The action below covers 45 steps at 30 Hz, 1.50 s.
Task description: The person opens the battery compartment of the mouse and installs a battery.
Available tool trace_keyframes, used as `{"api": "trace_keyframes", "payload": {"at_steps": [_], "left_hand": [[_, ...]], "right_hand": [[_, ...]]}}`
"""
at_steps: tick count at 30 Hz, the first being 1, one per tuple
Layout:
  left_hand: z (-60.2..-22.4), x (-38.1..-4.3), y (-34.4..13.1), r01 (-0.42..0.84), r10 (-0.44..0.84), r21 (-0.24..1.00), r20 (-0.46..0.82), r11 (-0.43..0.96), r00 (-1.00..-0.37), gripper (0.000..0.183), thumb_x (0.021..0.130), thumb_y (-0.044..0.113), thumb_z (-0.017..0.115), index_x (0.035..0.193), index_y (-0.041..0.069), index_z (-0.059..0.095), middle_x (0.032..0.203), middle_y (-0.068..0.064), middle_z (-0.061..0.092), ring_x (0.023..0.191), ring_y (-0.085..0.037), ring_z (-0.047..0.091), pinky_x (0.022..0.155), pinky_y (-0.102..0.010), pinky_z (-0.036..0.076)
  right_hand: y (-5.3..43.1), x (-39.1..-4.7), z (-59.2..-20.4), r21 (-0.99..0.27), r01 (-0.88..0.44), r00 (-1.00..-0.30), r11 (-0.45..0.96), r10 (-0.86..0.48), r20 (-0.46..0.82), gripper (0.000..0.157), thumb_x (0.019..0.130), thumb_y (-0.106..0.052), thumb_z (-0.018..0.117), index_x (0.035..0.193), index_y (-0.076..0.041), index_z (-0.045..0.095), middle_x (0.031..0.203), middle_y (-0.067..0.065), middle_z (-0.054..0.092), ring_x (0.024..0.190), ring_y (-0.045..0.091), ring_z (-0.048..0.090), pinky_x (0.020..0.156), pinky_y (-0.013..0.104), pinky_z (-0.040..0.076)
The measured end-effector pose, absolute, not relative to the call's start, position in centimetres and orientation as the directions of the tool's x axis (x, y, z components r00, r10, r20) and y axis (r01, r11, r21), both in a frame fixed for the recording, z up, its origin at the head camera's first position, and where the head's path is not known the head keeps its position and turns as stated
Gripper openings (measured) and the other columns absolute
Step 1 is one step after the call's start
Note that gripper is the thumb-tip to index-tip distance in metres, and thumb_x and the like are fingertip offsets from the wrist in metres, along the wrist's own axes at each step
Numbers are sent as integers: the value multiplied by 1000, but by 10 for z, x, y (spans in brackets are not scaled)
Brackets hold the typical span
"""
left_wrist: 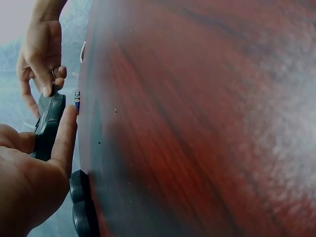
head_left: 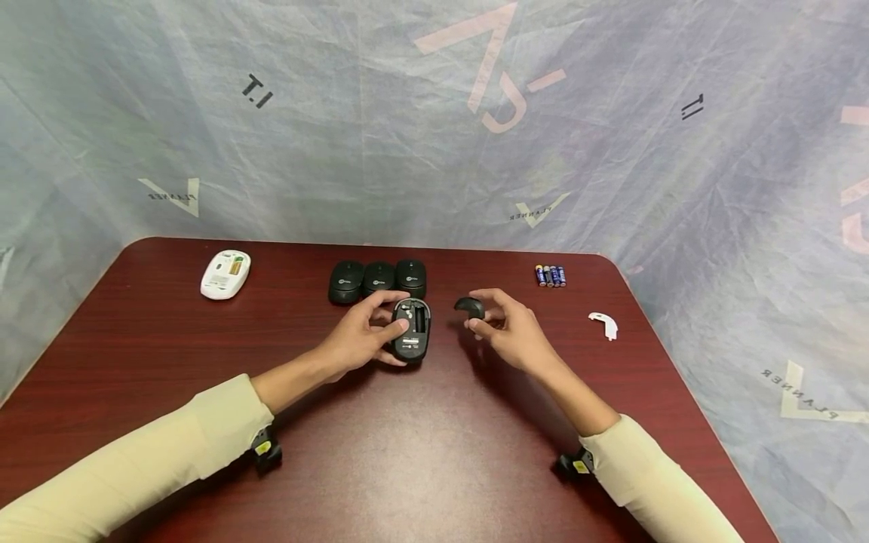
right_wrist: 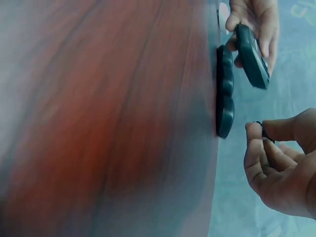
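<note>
My left hand [head_left: 353,339] grips a black computer mouse [head_left: 411,345] from its left side, thumb on its upturned underside. The mouse's battery bay lies uncovered and looks dark inside. To its right, my right hand [head_left: 514,333] pinches a small curved black battery cover [head_left: 470,307] between thumb and fingers, a short gap from the mouse. In the right wrist view, the fingertips hide most of the cover [right_wrist: 263,130]. Both pieces are held up above the dark red table [head_left: 400,445].
Three black mice [head_left: 379,279] stand side by side behind the left hand. A white mouse [head_left: 226,274] lies upturned at the back left, its battery bay uncovered. Several blue batteries [head_left: 551,276] sit in a row at the back right, near a curved white cover [head_left: 604,325].
</note>
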<state>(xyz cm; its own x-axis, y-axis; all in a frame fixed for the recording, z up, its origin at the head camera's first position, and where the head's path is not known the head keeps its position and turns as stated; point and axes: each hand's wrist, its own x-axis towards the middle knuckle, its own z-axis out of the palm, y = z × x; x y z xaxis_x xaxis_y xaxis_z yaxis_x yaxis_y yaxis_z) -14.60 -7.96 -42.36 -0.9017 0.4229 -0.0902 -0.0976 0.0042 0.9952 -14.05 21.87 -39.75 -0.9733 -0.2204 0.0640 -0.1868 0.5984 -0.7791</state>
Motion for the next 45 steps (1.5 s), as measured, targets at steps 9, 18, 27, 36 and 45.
{"api": "trace_keyframes", "payload": {"at_steps": [9, 18, 27, 36, 45], "left_hand": [[-422, -148, -81, -102, 420, 995, -92, -2, -903, 60, 114, -1, 62, 170, 6, 43, 135, -35, 64, 98, -30, 80, 80, -54, 74], [-419, -148, -84, -104, 421, 995, -90, -11, -903, 59, 114, 0, 62, 169, 8, 45, 135, -34, 65, 99, -31, 81, 81, -54, 74], [-420, -147, -84, -116, 423, 993, -101, -9, -901, 60, 114, -1, 62, 170, 7, 43, 137, -35, 64, 100, -31, 81, 81, -54, 74], [-423, -147, -85, -118, 419, 993, -106, -3, -902, 60, 114, -1, 62, 170, 7, 43, 137, -35, 64, 100, -31, 80, 81, -53, 74], [-424, -147, -86, -121, 419, 993, -109, -3, -901, 60, 114, 1, 63, 170, 7, 43, 138, -35, 63, 101, -31, 81, 81, -54, 74]], "right_hand": [[258, -142, -399, -759, -114, -979, 641, -201, -22, 49, 111, -14, 74, 158, -12, 61, 108, 15, 87, 96, 30, 82, 81, 30, 57], [293, -145, -401, -750, -68, -985, 658, -164, -55, 50, 108, -10, 77, 156, -9, 64, 106, 19, 86, 82, 25, 79, 72, 29, 64], [320, -145, -404, -740, -22, -984, 672, -145, -102, 55, 108, -11, 77, 161, -7, 62, 105, 19, 83, 87, 24, 78, 77, 31, 68], [337, -147, -405, -726, 23, -985, 687, -107, -133, 56, 109, -13, 76, 161, -4, 60, 106, 20, 82, 90, 19, 79, 75, 30, 67], [356, -151, -405, -693, 75, -984, 717, -58, -167, 57, 110, -19, 77, 162, -5, 59, 109, 19, 83, 90, 19, 79, 75, 30, 67]]}}
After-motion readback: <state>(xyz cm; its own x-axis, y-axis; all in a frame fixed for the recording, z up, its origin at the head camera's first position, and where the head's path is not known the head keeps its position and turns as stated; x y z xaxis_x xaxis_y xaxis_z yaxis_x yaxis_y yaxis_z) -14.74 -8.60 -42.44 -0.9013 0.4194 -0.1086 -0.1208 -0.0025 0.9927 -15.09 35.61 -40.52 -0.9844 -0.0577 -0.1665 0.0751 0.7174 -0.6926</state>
